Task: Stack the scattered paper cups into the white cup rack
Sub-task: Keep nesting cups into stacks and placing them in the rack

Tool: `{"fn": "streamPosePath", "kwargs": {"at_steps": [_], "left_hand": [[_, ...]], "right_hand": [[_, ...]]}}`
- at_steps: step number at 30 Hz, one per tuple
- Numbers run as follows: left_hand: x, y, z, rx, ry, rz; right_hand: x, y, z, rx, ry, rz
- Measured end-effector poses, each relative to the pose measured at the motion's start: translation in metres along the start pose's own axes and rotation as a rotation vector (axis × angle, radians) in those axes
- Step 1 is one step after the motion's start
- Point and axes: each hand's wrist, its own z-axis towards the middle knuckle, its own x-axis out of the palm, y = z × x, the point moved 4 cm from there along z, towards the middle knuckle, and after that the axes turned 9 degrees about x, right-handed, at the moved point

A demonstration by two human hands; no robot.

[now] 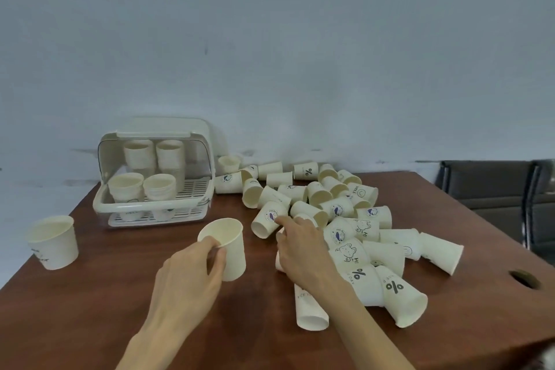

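Brown wooden table point(105, 294) against a pale blue-grey wall point(270, 39). At the far left of it, the white cup rack point(154, 173), clear lid raised, four stacks of paper cups point(150, 174) standing mouth-up inside on the slatted tray. Left hand point(187, 276) wrapped around an upright cup point(225, 248) near the middle of the table, thumb hooked over the rim, fingers curled round the near side, base apparently on the wood. Right hand point(301, 252) stretched into the heap of scattered cups point(330, 219), index finger extended and touching a tipped cup with a round blue logo point(268, 219); other fingers loosely bent over the cups beneath, whether pinching one impossible to tell. Heap spread from just beside the rack across the right half of the table, nearly all cups lying on their sides, printed variously with percent signs, bears and "Hi". One more cup upright and alone at the table's left edge point(52, 242), well apart from the rest. Round cable hole point(524, 278) in the tabletop at right; dark chairs point(495, 186) beyond the far right corner.
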Motion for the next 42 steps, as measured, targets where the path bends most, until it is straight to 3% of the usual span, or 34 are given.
{"fn": "streamPosePath", "kwargs": {"at_steps": [22,30,36,42], "left_hand": [[0.036,-0.041,0.018,0.128,0.066,-0.026],[0.037,-0.042,0.015,0.115,0.077,-0.012],[0.032,-0.035,0.015,0.087,0.079,-0.011],[0.028,-0.027,0.014,0.066,0.08,-0.011]], "right_hand": [[0.006,-0.103,0.042,0.251,0.035,-0.065],[0.027,-0.098,0.091,0.27,0.207,-0.162],[0.04,-0.088,0.101,0.224,0.204,-0.242],[0.039,-0.082,0.1,0.28,0.192,-0.095]]}}
